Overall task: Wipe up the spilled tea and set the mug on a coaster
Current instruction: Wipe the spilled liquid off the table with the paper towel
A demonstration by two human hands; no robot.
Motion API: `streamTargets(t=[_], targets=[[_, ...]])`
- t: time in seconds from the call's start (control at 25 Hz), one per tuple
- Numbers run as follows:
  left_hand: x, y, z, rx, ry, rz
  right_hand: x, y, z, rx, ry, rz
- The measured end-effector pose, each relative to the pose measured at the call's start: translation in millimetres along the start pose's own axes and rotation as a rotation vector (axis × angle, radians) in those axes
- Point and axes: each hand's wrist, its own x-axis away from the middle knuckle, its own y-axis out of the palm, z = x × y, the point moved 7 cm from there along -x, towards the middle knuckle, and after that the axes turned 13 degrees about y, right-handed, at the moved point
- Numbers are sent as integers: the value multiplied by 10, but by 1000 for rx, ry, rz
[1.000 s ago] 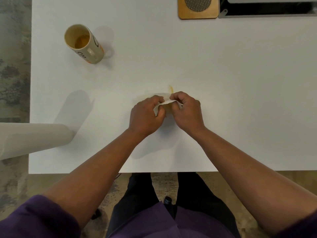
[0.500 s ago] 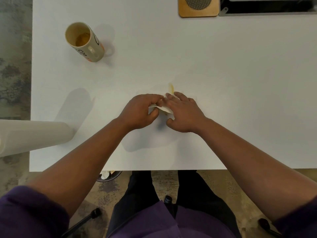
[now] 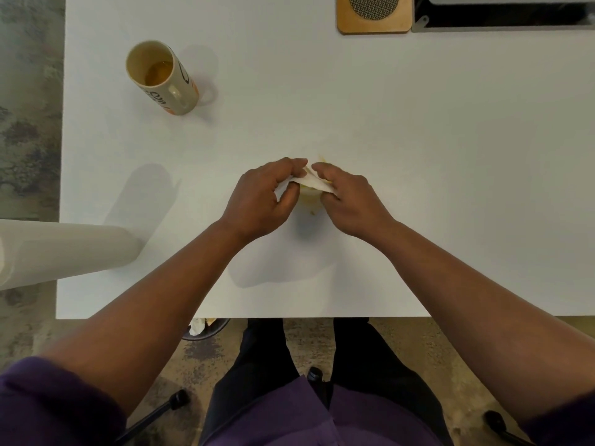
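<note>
A white paper towel [image 3: 311, 182], stained yellow in places, is held just above the white table [image 3: 418, 156] between both hands. My left hand [image 3: 260, 197] pinches its left end and my right hand [image 3: 349, 201] grips its right end. A faint yellowish tea patch [image 3: 310, 201] shows on the table under and just behind the towel. The beige mug [image 3: 167, 78] with dark lettering and an orange base stands upright at the far left, a little tea in its bottom. A wooden coaster [image 3: 373, 25] with a round mesh centre lies at the far edge, right of centre.
A paper towel roll [image 3: 64, 252] juts over the table's left near edge. A dark flat device [image 3: 502, 17] lies at the back right next to the coaster. Below the near edge are a bin [image 3: 206, 328] with crumpled paper and chair legs.
Both hands have lifted and re-gripped the towel, which was pressed flatter under the right hand half a second ago. It now stretches between them. The mug has not moved.
</note>
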Motion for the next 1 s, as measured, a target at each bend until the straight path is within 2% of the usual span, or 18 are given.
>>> streamTargets(t=[0.12, 0.24, 0.32, 0.4, 0.48, 0.6, 0.8, 0.92, 1.0], targets=[[44, 87, 69, 64, -66, 50, 9, -26, 75, -413, 217, 54], [117, 237, 147, 116, -161, 93, 65, 60, 105, -792, 396, 21], [139, 318, 182, 163, -216, 121, 102, 146, 91, -1121, 455, -93], [147, 387, 222, 197, -231, 123, 150, 216, 25, -1460, 431, -239], [145, 432, 279, 208, -230, 100, 166, 244, -44, -1627, 384, -342], [138, 473, 318, 288, -223, 95, 134, 260, -44, -1545, 368, -342], [84, 322, 230, 313, -149, 244, 49, 132, 278, -1322, 583, -17], [55, 166, -189, 185, -239, 316, -106, -200, 332, -956, 438, 211], [58, 110, -523, 45, -279, 267, -244, -446, 316, -591, 217, 334]])
